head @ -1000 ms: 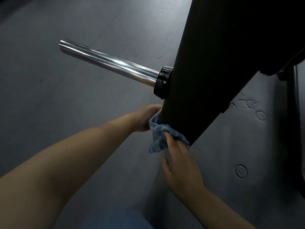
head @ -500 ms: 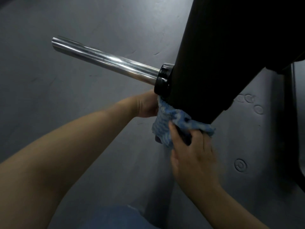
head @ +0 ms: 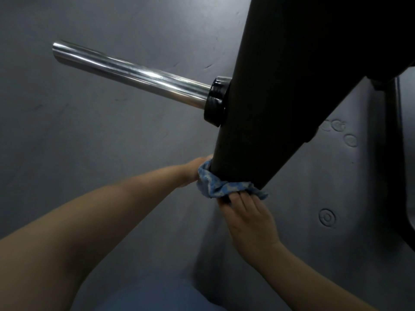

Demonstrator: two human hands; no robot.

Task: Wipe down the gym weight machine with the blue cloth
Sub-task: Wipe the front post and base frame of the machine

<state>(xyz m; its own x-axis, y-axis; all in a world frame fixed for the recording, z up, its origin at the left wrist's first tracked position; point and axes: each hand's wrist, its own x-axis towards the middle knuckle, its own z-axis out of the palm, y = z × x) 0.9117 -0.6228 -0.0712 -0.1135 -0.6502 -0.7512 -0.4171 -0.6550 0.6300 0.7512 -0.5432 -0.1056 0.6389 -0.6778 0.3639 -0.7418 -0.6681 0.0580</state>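
A thick black arm (head: 280,104) of the weight machine slants down from the upper right. A chrome peg (head: 132,74) with a black collar (head: 216,102) juts out of its left side. The blue cloth (head: 221,184) is wrapped round the arm's lower end. My left hand (head: 194,170) holds the cloth's left part against the arm; its fingers are hidden behind the arm. My right hand (head: 249,217) grips the cloth's right part from below, fingertips tucked into the folds.
Dark grey rubber floor (head: 89,131) lies all around, with round marks (head: 327,217) at the right. A black frame bar (head: 404,164) runs down the right edge. Blue fabric on my leg (head: 157,295) shows at the bottom.
Both hands and the cloth have slid down the black arm, from just under the collar to the arm's lower end.
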